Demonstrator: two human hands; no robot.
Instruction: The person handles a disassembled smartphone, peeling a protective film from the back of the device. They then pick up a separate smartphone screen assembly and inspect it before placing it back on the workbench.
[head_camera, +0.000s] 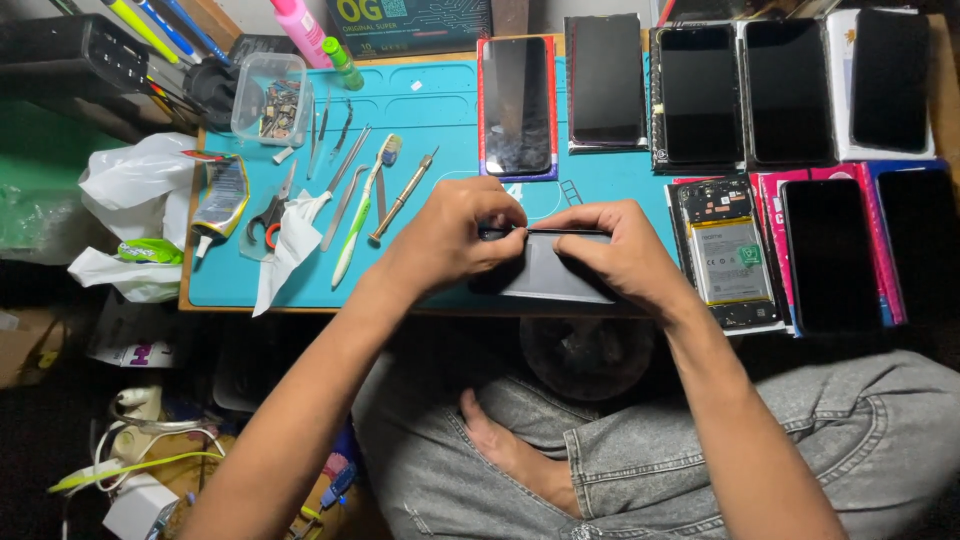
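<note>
Teal matting (440, 110) covers the bench, where the right hand (620, 250) pins a dark phone (555, 270) flat at its near edge so the left hand (450, 235), grip pinched on a thin tool (497, 232), can work along its top edge.

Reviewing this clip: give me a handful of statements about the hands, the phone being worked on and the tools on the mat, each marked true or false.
1. Both hands, the left hand and the right hand, are on the dark phone at the near edge of the blue mat. True.
2. The scissors are in the right hand. False: they lie on the mat, left of both hands.
3. A toothbrush lies on the mat among the tools. True.
4. The opened phone with its battery showing lies left of the hands. False: it lies to their right.
5. The clear plastic box sits at the mat's far left corner. True.
</note>
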